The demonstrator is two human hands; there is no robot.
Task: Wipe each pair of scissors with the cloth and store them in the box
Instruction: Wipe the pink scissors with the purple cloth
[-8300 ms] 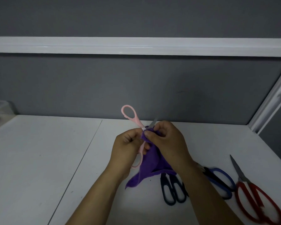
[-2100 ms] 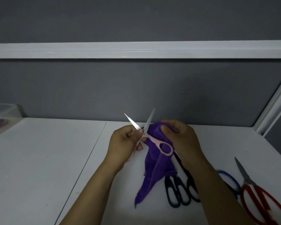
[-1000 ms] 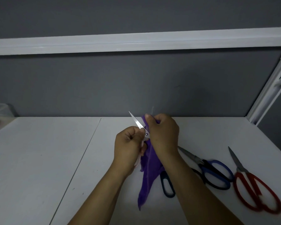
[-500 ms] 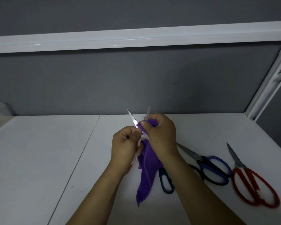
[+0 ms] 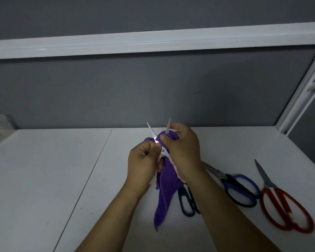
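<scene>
Seemingly an office cubicle: white desk (image 5: 44,179), grey partition (image 5: 116,97) with white trim (image 5: 153,40).

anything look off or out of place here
Nothing is spilled or broken. One thing stands out: the pink-handled steel scissors, gripped by the left hand, are spread open with both bare tips pointing up. The right hand pinches the purple cloth round one blade, close to that edge.

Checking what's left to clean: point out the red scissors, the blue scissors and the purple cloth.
red scissors (image 5: 268,184): head view, where blades meet handles.
blue scissors (image 5: 226,179): head view, neck of the handles.
purple cloth (image 5: 166,188): head view, hanging middle part.
</scene>
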